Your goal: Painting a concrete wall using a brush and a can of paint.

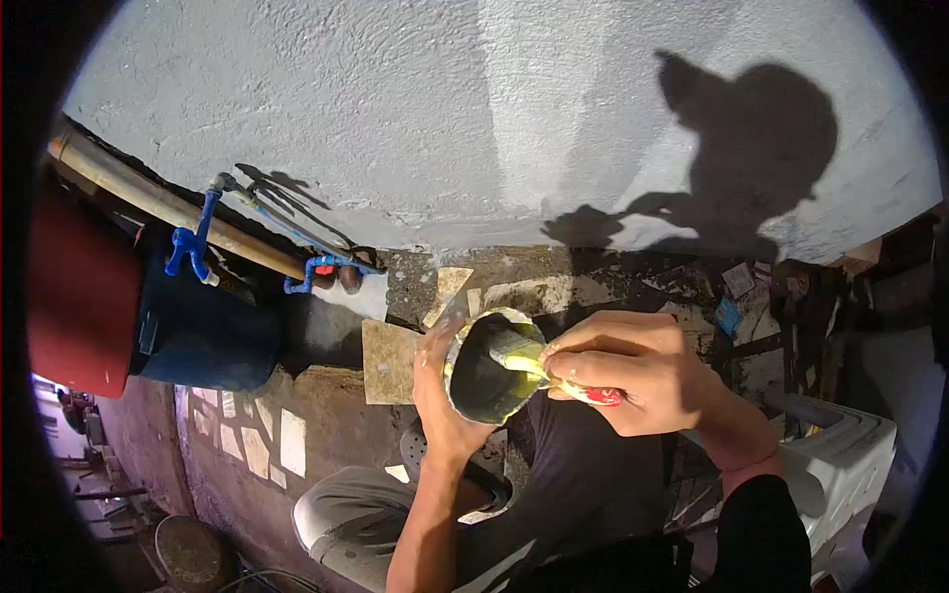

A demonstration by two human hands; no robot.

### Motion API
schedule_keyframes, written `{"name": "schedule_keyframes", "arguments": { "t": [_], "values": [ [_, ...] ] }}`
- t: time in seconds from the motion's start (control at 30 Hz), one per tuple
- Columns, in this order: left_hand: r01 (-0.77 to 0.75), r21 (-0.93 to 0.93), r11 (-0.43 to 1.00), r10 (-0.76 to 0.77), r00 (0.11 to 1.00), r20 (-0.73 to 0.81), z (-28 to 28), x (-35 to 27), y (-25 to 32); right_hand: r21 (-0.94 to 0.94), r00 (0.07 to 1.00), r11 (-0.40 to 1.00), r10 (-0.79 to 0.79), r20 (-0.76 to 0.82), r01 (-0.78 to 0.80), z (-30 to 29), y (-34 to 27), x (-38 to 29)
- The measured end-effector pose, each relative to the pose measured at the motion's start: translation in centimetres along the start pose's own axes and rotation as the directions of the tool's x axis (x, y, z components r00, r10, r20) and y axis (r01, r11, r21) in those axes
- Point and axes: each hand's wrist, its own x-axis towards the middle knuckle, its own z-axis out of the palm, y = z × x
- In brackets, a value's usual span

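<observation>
My left hand (441, 378) is wrapped around a round paint container (485, 385) and tilts its mouth up towards me. Yellowish paint crusts the rim and streaks the inner wall, while the inside looks dark. Between the fingers and thumb of my right hand (630, 370) is a paintbrush (523, 359) with a red-ended, paint-smeared handle. Its bristles reach into the mouth of the container; whether they touch the inner wall I cannot tell. Beyond both hands rises a rough wall (356, 111) coated in grey-white, with a person's shadow on it.
At the left stand a blue tap (194, 248) on a pipe, a dark blue bin (215, 333) and a red container (81, 296). Broken tile pieces (389, 363) lie on the floor. A white plastic stool (838, 459) is at the right, beside rubble along the wall's foot.
</observation>
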Motion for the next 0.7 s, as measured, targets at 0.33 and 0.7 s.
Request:
{"name": "schedule_keyframes", "arguments": {
  "t": [0.33, 0.7],
  "values": [
    [0.113, -0.139, 0.984, -0.098, 0.989, 0.112, -0.3, 0.4, 1.2, 0.076, 0.985, 0.997, 0.04, -0.169, -0.027, -0.8, -0.4, -0.3],
    [0.292, -0.225, 0.929, -0.262, 0.952, 0.156, -0.1, 0.5, 1.2, -0.046, 0.956, 0.99, -0.142, -0.257, 0.135, -0.7, -0.1, -1.5]
  ]
}}
